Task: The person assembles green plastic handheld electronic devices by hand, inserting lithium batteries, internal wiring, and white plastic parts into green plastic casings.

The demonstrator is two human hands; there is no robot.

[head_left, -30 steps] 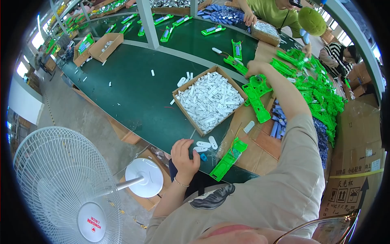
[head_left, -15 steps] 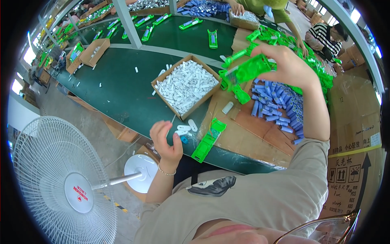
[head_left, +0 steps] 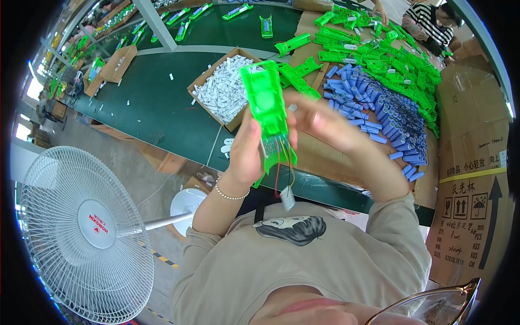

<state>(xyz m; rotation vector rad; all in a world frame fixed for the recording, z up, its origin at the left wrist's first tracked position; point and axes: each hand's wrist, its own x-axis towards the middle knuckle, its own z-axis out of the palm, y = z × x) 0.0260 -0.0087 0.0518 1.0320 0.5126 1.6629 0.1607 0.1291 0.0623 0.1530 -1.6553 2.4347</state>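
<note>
My left hand (head_left: 247, 154) is closed around a green plastic casing (head_left: 264, 97), held up over the table's near edge with its moulded inside showing. Red, yellow and dark wires run from the casing's lower end, and a small white piece (head_left: 287, 199) dangles near them. Just right of the casing is my right hand (head_left: 322, 120), its fingers smeared by motion, so whether it touches the casing is unclear. Behind the casing stands a cardboard box of small white plastic pieces (head_left: 222, 86). Loose white pieces (head_left: 227, 145) lie beside my left wrist.
Blue cylindrical cells (head_left: 398, 114) lie heaped on cardboard at the right, below a pile of green casings (head_left: 379, 49). Filled casings (head_left: 265, 26) line the far green belt. A white fan (head_left: 97, 225) stands at left, cartons (head_left: 471, 162) at right. Another person (head_left: 430, 24) sits beyond.
The green casing has come from the right pile to in front of me, and my left hand now grips it. My right hand has moved down and left. The view has shifted slightly.
</note>
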